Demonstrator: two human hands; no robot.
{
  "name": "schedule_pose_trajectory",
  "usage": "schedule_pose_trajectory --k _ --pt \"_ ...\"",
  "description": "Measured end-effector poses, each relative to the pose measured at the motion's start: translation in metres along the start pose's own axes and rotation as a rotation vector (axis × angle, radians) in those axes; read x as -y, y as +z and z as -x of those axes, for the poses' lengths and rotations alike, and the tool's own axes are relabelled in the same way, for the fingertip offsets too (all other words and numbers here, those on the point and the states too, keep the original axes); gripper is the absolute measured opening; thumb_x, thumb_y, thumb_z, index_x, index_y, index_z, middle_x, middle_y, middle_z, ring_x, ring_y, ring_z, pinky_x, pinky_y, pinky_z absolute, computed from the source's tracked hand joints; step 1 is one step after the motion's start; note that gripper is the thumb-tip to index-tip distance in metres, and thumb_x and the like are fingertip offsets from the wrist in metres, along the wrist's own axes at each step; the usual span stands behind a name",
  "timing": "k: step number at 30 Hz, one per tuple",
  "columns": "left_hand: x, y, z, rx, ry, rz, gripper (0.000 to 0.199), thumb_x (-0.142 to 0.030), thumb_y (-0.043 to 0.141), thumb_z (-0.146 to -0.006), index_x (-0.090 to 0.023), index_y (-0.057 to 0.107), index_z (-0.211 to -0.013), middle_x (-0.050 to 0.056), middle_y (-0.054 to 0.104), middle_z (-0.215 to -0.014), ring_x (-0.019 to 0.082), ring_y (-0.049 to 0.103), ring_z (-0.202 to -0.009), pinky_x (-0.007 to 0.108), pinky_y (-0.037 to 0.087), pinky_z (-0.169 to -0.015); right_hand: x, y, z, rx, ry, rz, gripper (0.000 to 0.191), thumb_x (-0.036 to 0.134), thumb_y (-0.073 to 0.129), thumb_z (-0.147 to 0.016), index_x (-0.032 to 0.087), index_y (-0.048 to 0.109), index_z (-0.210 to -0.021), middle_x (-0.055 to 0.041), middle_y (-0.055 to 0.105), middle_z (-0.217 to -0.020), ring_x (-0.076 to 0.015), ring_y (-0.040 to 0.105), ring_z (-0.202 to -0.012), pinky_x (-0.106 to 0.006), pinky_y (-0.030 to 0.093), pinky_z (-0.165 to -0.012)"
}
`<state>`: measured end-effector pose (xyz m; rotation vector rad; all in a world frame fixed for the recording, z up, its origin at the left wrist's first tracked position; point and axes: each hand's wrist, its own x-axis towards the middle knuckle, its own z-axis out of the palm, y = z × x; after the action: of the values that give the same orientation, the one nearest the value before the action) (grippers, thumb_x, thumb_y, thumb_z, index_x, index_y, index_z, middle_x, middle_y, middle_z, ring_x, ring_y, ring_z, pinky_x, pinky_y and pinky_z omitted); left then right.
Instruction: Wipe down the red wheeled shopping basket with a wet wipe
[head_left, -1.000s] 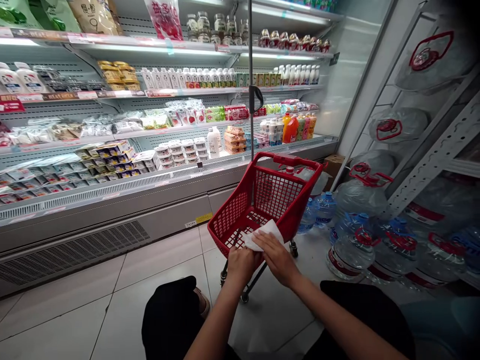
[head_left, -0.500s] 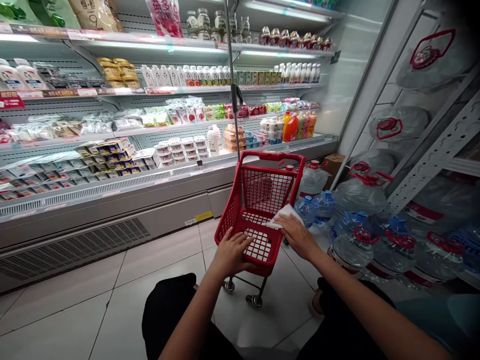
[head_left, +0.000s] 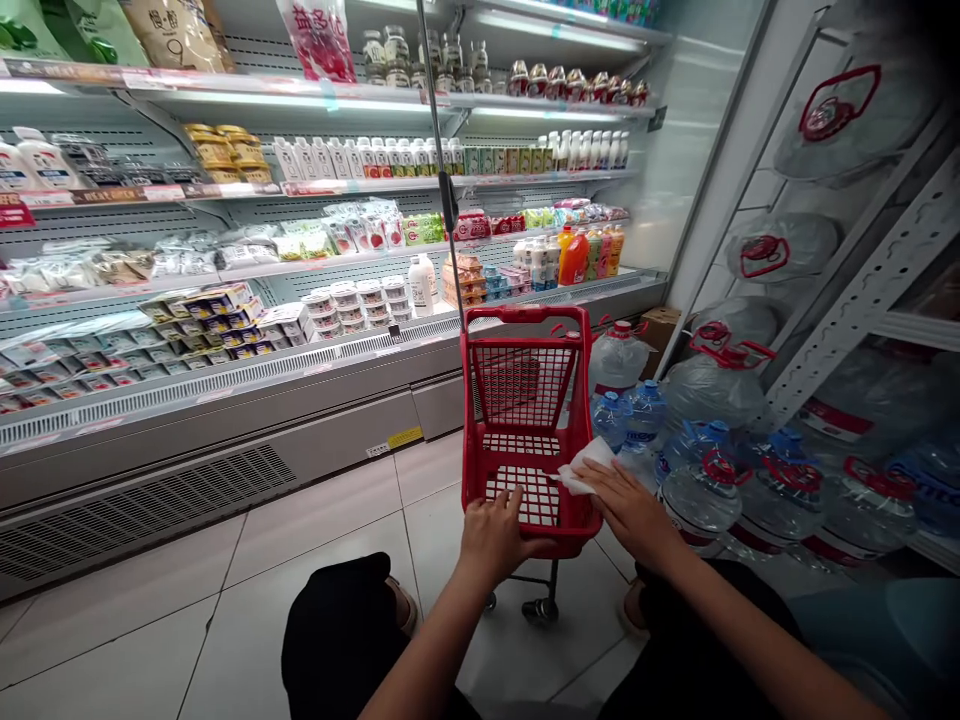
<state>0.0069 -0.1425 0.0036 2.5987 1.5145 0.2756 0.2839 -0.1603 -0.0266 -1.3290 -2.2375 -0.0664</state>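
A small red shopping cart [head_left: 471, 440] stands in front of me, its grid basket facing me and its handle at the far end. My left hand [head_left: 495, 535] grips the near rim, fingers over the inside and thumb along the outside. Under the fingers of my right hand [head_left: 622, 505] is a white cloth [head_left: 589, 462], possibly a paper wipe, pressed to the basket's right rim. Part of the cloth is hidden beneath the fingers.
An open refrigerated display [head_left: 337, 390] with dairy goods runs along the left and back. Large water bottles [head_left: 701, 500] crowd the floor on the right beside a white metal rack [head_left: 862, 290]. My knees flank the cart on the tiled floor [head_left: 300, 590].
The cart has turned, so its near end has swung right. My left hand has moved right with the rim, and my right hand has shifted right and slightly down with the cloth.
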Motion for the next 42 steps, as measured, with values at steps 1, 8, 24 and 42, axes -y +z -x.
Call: schedule_pose_trajectory --k 1,8,24,42 --pt "-0.003 0.001 0.001 0.012 0.048 -0.008 0.082 -0.069 0.067 -0.087 -0.019 0.048 -0.149 0.018 0.068 -0.136 0.034 0.073 -0.106 0.046 0.054 -0.093 -0.008 0.000 0.001 -0.009 0.033 -0.006 0.050 0.029 0.036 -0.109 0.033 0.041 -0.158 -0.0011 0.052 -0.156 -0.0226 0.039 -0.151 -0.057 0.030 -0.127" --pt "0.016 -0.004 -0.020 -0.123 0.532 -0.095 0.068 -0.067 0.071 -0.086 -0.023 0.061 -0.137 0.010 0.063 -0.146 0.029 0.057 -0.136 0.047 0.035 -0.120 -0.061 0.013 -0.013 -0.085 0.268 -0.115 0.052 0.038 0.027 -0.109 0.029 0.040 -0.159 -0.0036 0.046 -0.161 -0.0241 0.033 -0.154 -0.057 0.029 -0.126" --pt "-0.061 0.036 -0.044 -0.361 0.262 -0.165 0.082 -0.027 0.059 -0.095 -0.006 0.020 -0.164 0.019 0.064 -0.140 0.027 0.065 -0.120 0.044 0.038 -0.115 0.059 0.064 0.036 -0.368 0.228 -0.015 0.061 0.022 0.038 -0.107 0.026 0.021 -0.166 -0.0106 0.046 -0.161 -0.0265 0.042 -0.149 -0.057 0.039 -0.121" --pt "0.001 0.024 -0.062 -0.437 0.248 -0.161 0.079 -0.048 0.072 -0.092 -0.027 0.037 -0.160 0.006 0.061 -0.140 0.026 0.050 -0.140 0.049 0.026 -0.129 0.003 0.041 0.039 -0.369 0.429 -0.108 0.051 0.038 0.033 -0.110 0.021 0.046 -0.156 -0.0121 0.054 -0.154 -0.0258 0.047 -0.146 -0.057 0.029 -0.127"
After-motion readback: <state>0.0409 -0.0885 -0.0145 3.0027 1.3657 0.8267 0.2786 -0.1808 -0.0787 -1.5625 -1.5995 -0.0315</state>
